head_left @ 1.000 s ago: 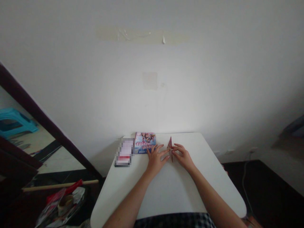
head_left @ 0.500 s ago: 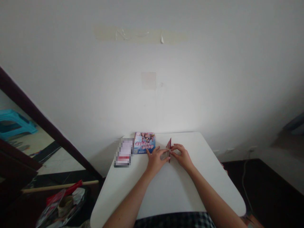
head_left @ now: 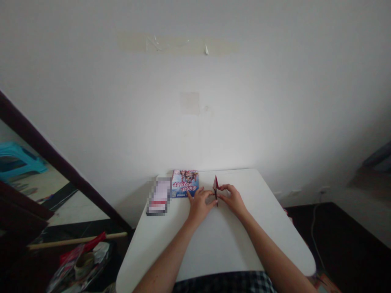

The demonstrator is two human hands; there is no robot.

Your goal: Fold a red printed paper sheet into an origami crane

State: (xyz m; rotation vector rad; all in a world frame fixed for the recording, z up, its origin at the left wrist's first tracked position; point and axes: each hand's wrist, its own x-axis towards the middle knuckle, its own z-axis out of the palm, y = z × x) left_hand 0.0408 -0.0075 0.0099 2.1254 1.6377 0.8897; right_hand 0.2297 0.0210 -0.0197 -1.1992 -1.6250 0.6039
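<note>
Between my two hands stands a small folded piece of red-and-white paper point(head_left: 216, 182), seen nearly edge-on, with a pointed top. My left hand point(head_left: 200, 205) pinches its left side with thumb and finger. From the right, the fingertips of my right hand point(head_left: 232, 198) press on the same paper near its upper part. Just beyond my left hand lies a printed sheet or booklet point(head_left: 185, 183) in blue, white and pink, upside down to me; my left fingers reach its lower right corner.
A blurred-out phone-like object point(head_left: 159, 197) rests at the table's left edge. The white table point(head_left: 220, 252) meets the wall point(head_left: 244, 122) at its far side. On the floor at left are a plastic bag of items point(head_left: 81, 264) and a wooden stick point(head_left: 117, 236).
The folded paper has turned slightly between my fingers, so its red-and-white top shows differently. My hands stay in nearly the same place, and the view has shifted a little.
</note>
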